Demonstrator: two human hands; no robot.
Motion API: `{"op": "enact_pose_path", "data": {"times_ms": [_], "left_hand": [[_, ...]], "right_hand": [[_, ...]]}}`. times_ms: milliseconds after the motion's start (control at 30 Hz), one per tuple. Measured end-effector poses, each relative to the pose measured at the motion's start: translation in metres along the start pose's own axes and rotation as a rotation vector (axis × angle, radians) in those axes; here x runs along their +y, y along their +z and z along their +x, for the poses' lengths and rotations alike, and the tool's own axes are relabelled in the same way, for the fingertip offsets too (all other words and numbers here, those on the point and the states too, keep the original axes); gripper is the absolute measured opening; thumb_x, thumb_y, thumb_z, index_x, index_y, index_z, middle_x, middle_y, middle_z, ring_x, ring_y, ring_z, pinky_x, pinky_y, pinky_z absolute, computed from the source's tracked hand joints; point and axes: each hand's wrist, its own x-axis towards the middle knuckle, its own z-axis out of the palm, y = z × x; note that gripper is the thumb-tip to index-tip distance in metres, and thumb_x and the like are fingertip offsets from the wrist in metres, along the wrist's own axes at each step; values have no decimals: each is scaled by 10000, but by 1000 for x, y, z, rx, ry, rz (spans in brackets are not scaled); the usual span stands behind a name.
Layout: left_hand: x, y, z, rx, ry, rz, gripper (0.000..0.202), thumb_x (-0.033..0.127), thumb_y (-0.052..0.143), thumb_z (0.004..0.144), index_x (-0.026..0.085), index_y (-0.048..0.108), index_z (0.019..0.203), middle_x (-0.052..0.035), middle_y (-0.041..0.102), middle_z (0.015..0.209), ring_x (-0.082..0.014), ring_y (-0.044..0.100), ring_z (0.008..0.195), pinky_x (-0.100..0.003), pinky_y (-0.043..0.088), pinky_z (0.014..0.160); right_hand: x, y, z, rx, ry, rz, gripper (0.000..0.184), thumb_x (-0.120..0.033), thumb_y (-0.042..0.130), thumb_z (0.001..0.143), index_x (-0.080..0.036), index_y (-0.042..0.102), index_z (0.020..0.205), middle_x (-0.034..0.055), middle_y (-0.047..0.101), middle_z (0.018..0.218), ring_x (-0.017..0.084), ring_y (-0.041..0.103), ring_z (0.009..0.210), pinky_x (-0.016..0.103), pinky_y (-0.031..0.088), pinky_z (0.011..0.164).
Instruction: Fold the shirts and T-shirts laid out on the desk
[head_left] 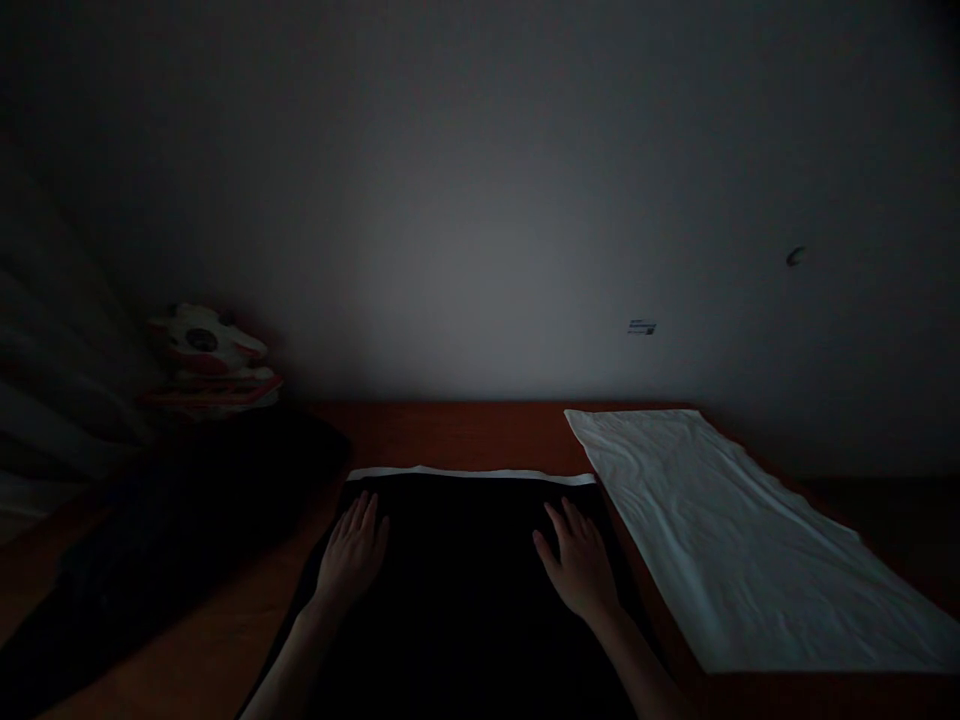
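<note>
A black cloth or garment [457, 590] with a white strip [465, 474] along its far edge lies spread in front of me; the dim light hides its exact kind. My left hand [354, 548] rests flat near its left side, fingers stretched out just short of the white strip. Over by the right side, my right hand [576, 558] also lies palm down, with its thumb held away from the fingers. Neither hand grips anything.
A pale, slightly wrinkled cloth [735, 540] lies to the right on the reddish-brown wooden surface [450, 430]. Dark bunched fabric [202, 520] covers part of the left side. Behind it, a white cow-like figure [206, 340] sits against the grey wall [480, 200].
</note>
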Motion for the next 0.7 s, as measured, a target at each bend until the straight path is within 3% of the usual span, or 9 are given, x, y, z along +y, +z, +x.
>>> {"op": "enact_pose_path", "data": {"times_ms": [167, 300, 433, 533, 700], "left_hand": [[1, -19, 7, -99, -40, 0, 530, 333, 267, 999, 71, 613, 1303, -199, 632, 1388, -327, 585, 1302, -478, 453, 1095], [12, -53, 43, -248, -200, 83, 537, 474, 407, 977, 81, 630, 1269, -212, 656, 1319, -358, 653, 1164, -466, 513, 985], [23, -78, 73, -467, -215, 77, 439, 416, 480, 953, 100, 670, 1190, -206, 684, 1258, -338, 683, 1118, -418, 535, 926], [27, -85, 82, -540, -195, 69, 368, 342, 470, 947, 173, 669, 1207, -159, 719, 1227, -344, 696, 1104, -438, 547, 880], [32, -82, 89, -516, -138, 13, 382, 313, 458, 942, 246, 672, 1251, -115, 756, 1180, -328, 730, 1030, -431, 555, 847]], "right_hand": [[-2, -15, -2, -1, -13, -27, 473, -478, 437, 998, -198, 639, 1321, 171, 563, 1451, 319, 527, 1332, 482, 384, 1103], [-2, -35, 29, -61, 132, -81, 476, -515, 506, 969, -207, 621, 1314, 172, 633, 1318, 346, 594, 1188, 489, 477, 937], [-1, -46, 53, -159, 150, 17, 404, -435, 581, 948, -203, 645, 1273, 163, 641, 1303, 323, 600, 1195, 414, 482, 925], [-1, -50, 52, -186, 97, 120, 273, -294, 574, 953, -203, 669, 1192, 119, 695, 1231, 244, 651, 1137, 317, 472, 923], [1, -62, 21, -169, 113, 163, 153, -231, 595, 912, -204, 663, 1046, 74, 758, 1004, 198, 719, 897, 261, 479, 762]]}}
